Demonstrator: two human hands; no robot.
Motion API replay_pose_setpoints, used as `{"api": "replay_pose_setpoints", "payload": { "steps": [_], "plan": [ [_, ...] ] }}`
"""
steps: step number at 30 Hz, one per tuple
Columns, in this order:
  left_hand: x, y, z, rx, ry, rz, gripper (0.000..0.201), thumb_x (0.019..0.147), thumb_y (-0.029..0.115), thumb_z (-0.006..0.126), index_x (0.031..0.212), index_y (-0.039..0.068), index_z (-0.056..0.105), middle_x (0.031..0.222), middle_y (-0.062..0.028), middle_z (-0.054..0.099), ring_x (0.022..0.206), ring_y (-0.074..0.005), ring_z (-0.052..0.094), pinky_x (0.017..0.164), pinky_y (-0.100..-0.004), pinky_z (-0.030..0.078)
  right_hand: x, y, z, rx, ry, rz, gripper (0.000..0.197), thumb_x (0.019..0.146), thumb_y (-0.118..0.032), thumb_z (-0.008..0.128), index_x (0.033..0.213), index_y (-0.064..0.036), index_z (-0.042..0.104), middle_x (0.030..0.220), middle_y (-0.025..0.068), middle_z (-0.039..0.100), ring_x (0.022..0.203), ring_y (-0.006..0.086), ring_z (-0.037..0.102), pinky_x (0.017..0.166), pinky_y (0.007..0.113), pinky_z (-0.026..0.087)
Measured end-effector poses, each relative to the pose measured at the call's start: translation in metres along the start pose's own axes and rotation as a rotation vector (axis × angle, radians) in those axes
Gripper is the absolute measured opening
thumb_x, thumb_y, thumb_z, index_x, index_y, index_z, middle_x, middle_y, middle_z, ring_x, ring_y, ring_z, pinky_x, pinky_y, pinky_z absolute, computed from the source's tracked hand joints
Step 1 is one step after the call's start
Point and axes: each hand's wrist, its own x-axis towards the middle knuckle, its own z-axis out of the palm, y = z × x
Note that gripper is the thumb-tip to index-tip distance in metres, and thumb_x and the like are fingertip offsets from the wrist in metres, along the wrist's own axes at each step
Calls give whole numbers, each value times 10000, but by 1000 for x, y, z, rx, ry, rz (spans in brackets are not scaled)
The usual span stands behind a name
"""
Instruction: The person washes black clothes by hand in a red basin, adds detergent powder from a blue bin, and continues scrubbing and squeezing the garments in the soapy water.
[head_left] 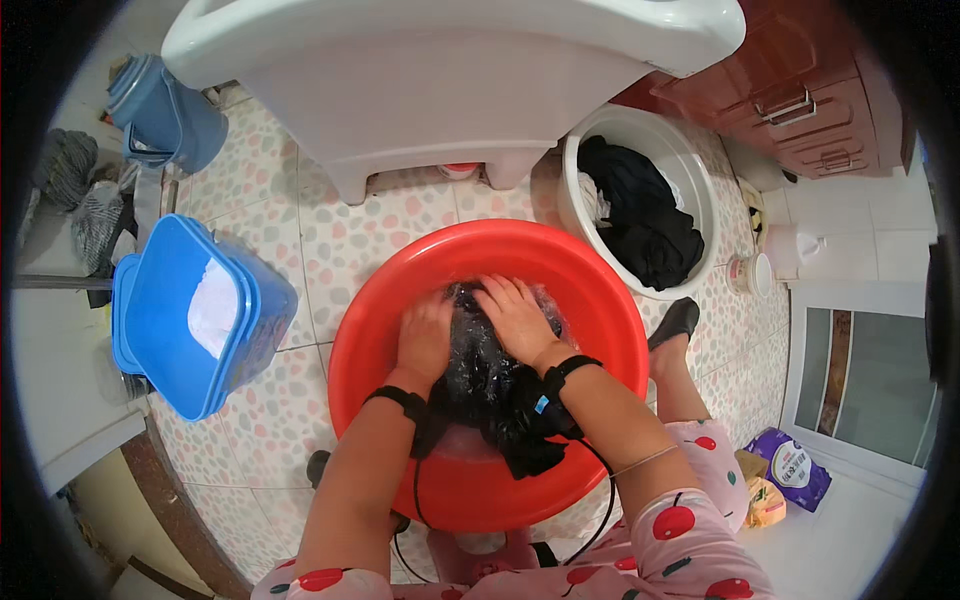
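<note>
A wet black garment (475, 370) lies in water in a big red basin (485, 495), part of it draped toward the basin's near side. My right hand (515, 318) rests on top of the garment with its fingers stretched and slightly apart. Against the garment's left edge is my left hand (427, 335); its fingers are smeared and partly hidden, so their grip does not show. Water glistens over the dark cloth. A black band circles each of my wrists, with a black cable hanging beside the basin.
A white tub (710, 215) of dark clothes stands behind right. On the left sit an open blue container (270, 300) with white powder and a lidded blue bucket (190, 125). A white sink pedestal (420, 110) rises beyond the basin. A purple package (790, 470) lies right.
</note>
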Motion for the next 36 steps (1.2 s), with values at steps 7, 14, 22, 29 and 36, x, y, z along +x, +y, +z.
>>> {"api": "replay_pose_setpoints", "payload": {
  "steps": [7,14,22,29,36],
  "plan": [
    [8,-3,-3,229,-85,-30,231,817,103,473,1041,70,521,963,-107,564,937,-259,550,791,-382,469,12,0,0,-394,-424,-273,180,810,-133,460,864,-59,616,861,66,608,1014,237,524,1101,458,185],
    [-20,-2,-5,217,-51,278,152,810,102,474,895,91,600,919,-86,587,877,-268,582,759,-354,485,-55,-20,-27,-104,-615,-594,216,750,-221,520,730,-51,653,623,74,620,653,245,611,1063,399,257],
    [-50,49,-62,335,-625,290,445,818,475,501,848,74,692,858,-114,665,888,-273,617,1011,-432,286,-93,-4,-51,40,-835,134,323,803,-310,479,775,-49,666,769,190,648,756,353,632,758,442,475],
    [-25,43,-40,140,-386,-141,405,928,356,411,960,12,623,942,-194,636,966,-282,588,996,-437,323,-64,-7,-44,95,-685,201,632,683,-181,715,1227,-67,414,1157,220,511,907,379,590,737,437,506],
    [-20,35,1,338,-182,307,637,909,370,471,1434,97,234,1510,-84,135,1391,-254,104,1123,-423,121,-65,7,8,-60,-489,101,752,848,-475,539,1450,-170,207,1482,210,133,1337,368,210,1087,448,194]
  ]
}}
